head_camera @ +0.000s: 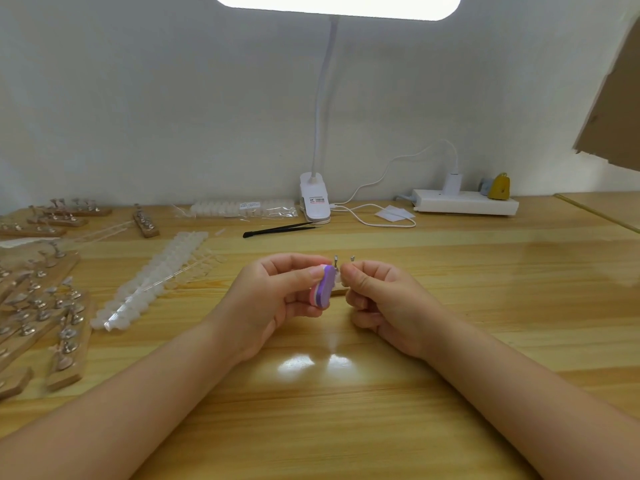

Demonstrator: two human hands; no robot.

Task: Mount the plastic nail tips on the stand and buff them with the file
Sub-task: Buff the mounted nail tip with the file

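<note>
Purple-pink foam file (325, 287) between curled hands (277, 299).

Two hands (273, 299) are over the table (450, 306). One file (323, 287) shows, purple and pink. Between the hands stands one stand (337, 289), with two metal posts (335, 260) visible above it. One black tweezers (277, 230) lies near one lamp (314, 199). One power strip (464, 201) carries one white plug (452, 183). One bag of tips (239, 208) is by the wall. Loose strips of tips (152, 282) and the stands at left (65, 327) are too many and overlapped to count.
</note>
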